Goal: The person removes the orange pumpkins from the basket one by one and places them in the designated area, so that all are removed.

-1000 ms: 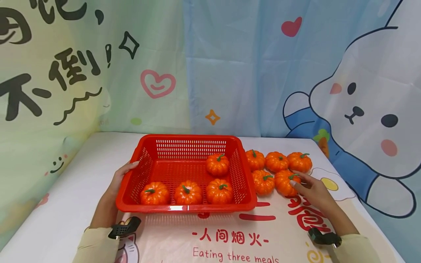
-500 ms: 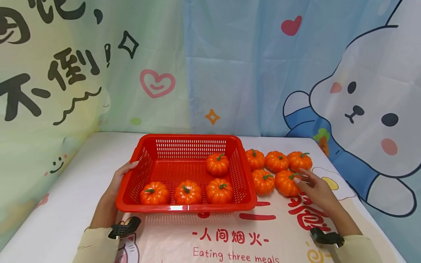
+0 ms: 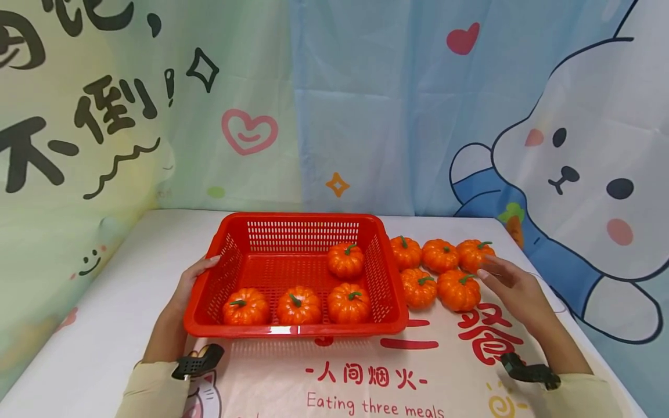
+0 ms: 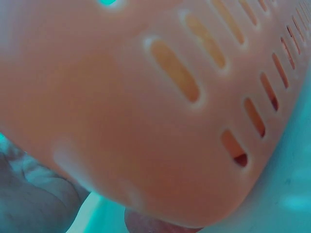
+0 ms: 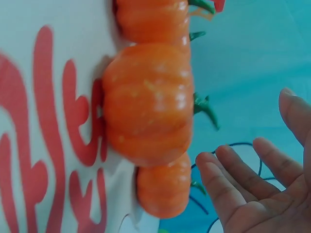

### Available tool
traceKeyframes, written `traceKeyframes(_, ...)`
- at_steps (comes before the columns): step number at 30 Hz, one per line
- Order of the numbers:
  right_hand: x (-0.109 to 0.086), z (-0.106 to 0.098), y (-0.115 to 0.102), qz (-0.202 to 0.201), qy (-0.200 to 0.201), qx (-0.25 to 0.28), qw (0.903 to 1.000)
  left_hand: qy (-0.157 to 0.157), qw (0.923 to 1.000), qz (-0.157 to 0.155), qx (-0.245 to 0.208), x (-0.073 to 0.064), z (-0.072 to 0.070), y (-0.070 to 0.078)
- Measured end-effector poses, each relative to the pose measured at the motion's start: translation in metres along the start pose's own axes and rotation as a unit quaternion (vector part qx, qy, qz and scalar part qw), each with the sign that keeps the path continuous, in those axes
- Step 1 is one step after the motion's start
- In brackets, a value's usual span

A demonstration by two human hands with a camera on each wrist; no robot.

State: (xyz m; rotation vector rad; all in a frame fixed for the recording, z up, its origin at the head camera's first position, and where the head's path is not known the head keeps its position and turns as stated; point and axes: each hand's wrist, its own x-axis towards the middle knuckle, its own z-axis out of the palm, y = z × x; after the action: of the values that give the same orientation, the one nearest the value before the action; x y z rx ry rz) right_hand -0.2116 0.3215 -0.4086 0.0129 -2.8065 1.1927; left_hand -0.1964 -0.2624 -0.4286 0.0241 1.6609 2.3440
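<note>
A red slotted plastic basket [image 3: 292,331] holds several small orange pumpkins with green stems, among them one pumpkin [image 3: 345,260] at its right rear. My left hand [image 3: 190,283] grips the basket's left side at the rim; the left wrist view has the slotted wall [image 4: 121,126] close up, partly covering that hand. On the right, my right hand [image 3: 514,287] hovers with fingers spread, holding nothing. It is beside the front-right pumpkin [image 3: 458,291] and the back-right pumpkin [image 3: 474,255]. In the right wrist view its fingers [image 5: 228,187] are apart from the nearest pumpkin [image 5: 148,104].
More pumpkins stand close together right of the basket, such as a front one [image 3: 418,288] and a back one [image 3: 440,256]. A printed mat [image 3: 366,371] covers part of the white table [image 3: 120,284]. Printed curtains [image 3: 350,104] hang behind and beside it.
My right hand has drawn away from the front-right pumpkin, moving right and slightly up, and its fingers have spread. The left hand and basket have stayed put.
</note>
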Motion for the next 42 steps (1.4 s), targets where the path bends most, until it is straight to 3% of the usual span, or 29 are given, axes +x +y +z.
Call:
traceKeyframes(11, 0.010, -0.004, -0.019, -0.032, -0.009, 0.039, 0.9987, -0.005, 1.0000, 0.006, 0.004, -0.001, -0.001, -0.001)
traceKeyframes(20, 0.017, 0.001, -0.038, -0.082, -0.013, 0.051, 0.9953, -0.013, 0.9999, 0.010, -0.005, -0.002, -0.002, 0.002)
traceKeyframes(25, 0.018, 0.007, -0.044, -0.079, -0.027, 0.071, 0.9940, -0.015, 0.9999, 0.008, -0.003, -0.002, -0.002, 0.001)
traceKeyframes(33, 0.020, 0.010, -0.053, -0.079, -0.041, 0.066, 0.9938, 0.008, 0.9999, -0.002, 0.010, -0.003, 0.002, -0.004)
traceKeyframes(42, 0.030, 0.018, -0.073, -0.086, -0.070, 0.069, 0.9914, 0.000, 1.0000, 0.003, -0.003, -0.002, 0.000, -0.001)
